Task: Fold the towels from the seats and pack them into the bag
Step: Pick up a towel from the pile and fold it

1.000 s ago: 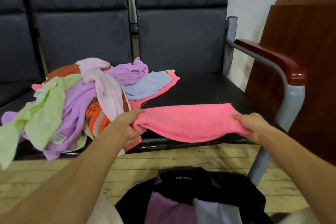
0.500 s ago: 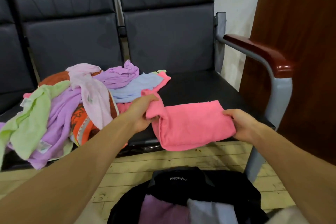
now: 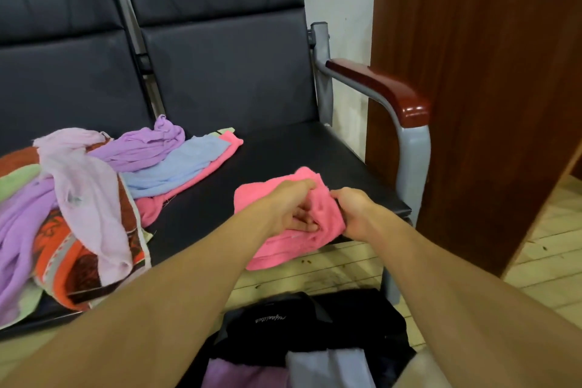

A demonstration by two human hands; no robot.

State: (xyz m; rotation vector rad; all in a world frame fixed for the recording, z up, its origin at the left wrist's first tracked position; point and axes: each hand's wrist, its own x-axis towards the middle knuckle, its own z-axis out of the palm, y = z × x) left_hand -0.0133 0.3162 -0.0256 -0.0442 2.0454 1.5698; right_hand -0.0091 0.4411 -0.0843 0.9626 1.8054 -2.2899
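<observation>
Pink towel (image 3: 283,239); black, perhaps navy, bag (image 3: 315,324).

Bag (image 3: 315,321) btm & towel pile (image 3: 63,198) left: cropped.

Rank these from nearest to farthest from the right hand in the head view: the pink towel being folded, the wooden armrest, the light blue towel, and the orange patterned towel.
1. Pink towel: gripped by the right hand at the seat's front edge.
2. Wooden armrest: up and to the right.
3. Light blue towel: left, on the seat at the pile's near side.
4. Orange patterned towel: far left, low in the pile.
</observation>
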